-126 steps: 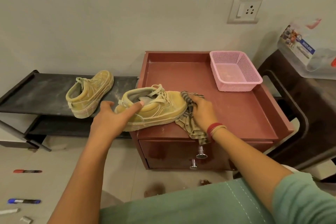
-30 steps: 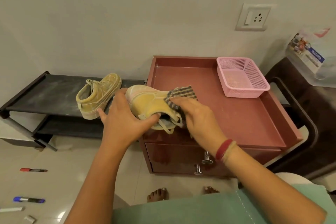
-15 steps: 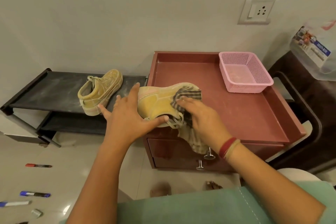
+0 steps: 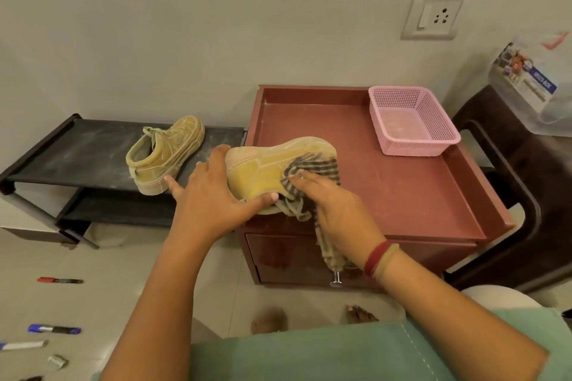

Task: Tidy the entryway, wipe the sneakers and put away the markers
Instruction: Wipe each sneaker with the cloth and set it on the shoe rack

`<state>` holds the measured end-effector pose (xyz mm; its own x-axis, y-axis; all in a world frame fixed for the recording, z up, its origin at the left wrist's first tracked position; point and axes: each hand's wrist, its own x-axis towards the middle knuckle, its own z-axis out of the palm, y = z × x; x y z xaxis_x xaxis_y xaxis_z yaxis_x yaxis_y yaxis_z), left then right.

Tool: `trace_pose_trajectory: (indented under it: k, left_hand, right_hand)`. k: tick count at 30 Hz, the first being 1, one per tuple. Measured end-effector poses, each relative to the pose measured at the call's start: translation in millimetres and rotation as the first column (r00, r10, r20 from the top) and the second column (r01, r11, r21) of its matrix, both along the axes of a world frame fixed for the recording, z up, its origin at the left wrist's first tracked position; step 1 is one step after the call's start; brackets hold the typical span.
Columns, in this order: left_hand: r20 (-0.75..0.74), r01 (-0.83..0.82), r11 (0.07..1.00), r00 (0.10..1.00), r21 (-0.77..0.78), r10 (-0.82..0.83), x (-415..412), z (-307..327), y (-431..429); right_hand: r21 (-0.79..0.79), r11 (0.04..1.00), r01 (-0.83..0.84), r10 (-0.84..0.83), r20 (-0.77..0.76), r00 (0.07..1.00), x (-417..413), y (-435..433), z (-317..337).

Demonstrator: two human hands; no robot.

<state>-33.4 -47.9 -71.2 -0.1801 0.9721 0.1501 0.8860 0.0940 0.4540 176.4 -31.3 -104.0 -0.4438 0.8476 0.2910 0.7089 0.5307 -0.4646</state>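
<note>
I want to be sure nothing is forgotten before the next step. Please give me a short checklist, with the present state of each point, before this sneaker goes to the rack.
1. Left hand has a firm grip on the held sneaker: ok, fingers wrap its heel end.
2. Right hand presses the checked cloth on the shoe: ok.
3. All sides of this sneaker wiped: cannot tell, it is tipped on its side and the far side is hidden.
4. Free place on the black rack beside the other sneaker: ok.
5. Markers put away: not ok, the red marker and blue marker lie on the floor.
6. Pink basket free for them: ok, it looks empty.
</note>
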Motion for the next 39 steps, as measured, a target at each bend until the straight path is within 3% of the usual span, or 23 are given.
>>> trace_pose_trajectory:
  k: [3, 9, 12, 15, 17, 21, 23, 26, 30, 34, 35, 38, 39]
  left_hand:
    - [0.013, -0.005, 1.0, 1.0, -0.015, 0.005, -1, -2, 1]
    - [-0.106, 0.027, 0.999, 0.994, -0.029, -0.03, 3, -1, 0]
    - [-0.14, 0.043, 0.999, 0.989, -0.029, -0.047, 4, 0, -1]
    - [-0.117, 0.047, 0.999, 0.992, 0.003, -0.047, 3, 1, -2]
    - [-0.133, 0.059, 0.998, 0.99, 0.02, -0.055, 1, -1, -2]
    - [-0.157, 0.072, 0.997, 0.985, 0.007, -0.07, 0, -1, -2]
    - [-0.155, 0.078, 0.997, 0.985, 0.018, -0.074, 0, -1, -1]
    - [-0.163, 0.089, 0.996, 0.983, 0.027, -0.083, -1, 0, -2]
    - [-0.173, 0.077, 0.997, 0.982, 0.004, -0.075, 3, 4, -4]
    - [-0.198, 0.073, 0.997, 0.978, 0.035, -0.065, 4, 3, -4]
    - [-0.199, 0.071, 0.997, 0.978, 0.032, -0.064, 4, 3, -4]
    - [-0.2, 0.07, 0.997, 0.978, 0.029, -0.063, 6, 4, -4]
    - [-0.2, 0.072, 0.997, 0.978, 0.039, -0.063, 7, 3, -4]
  right_hand:
    - [-0.012, 0.996, 0.09, -0.089, 0.038, 0.995, 12, 23, 0]
    - [0.029, 0.969, 0.245, -0.229, -0.264, 0.937, 14, 26, 20]
    - [0.06, 0.998, 0.033, -0.017, -0.255, 0.967, -9, 13, 37]
    - [0.051, 0.967, -0.249, 0.254, -0.122, 0.959, -38, 1, 28]
    - [-0.017, 0.975, -0.222, 0.219, -0.099, 0.971, -42, 9, 18]
    - [-0.132, 0.991, -0.036, 0.007, -0.215, 0.977, -38, 28, 14]
    - [-0.115, 0.989, -0.095, 0.063, -0.253, 0.965, -44, 18, 15]
    - [-0.036, 0.97, -0.239, 0.233, -0.128, 0.964, -41, 1, 8]
    - [-0.089, 0.993, 0.076, -0.086, -0.111, 0.99, -19, 35, 11]
    - [-0.083, 0.982, -0.169, 0.159, -0.119, 0.98, -34, 6, 9]
    - [-0.059, 0.985, -0.162, 0.156, -0.085, 0.984, -33, 6, 9]
    - [-0.049, 0.992, 0.117, -0.12, -0.064, 0.991, -22, 31, 16]
    - [-0.055, 0.992, 0.115, -0.119, -0.078, 0.99, -23, 31, 16]
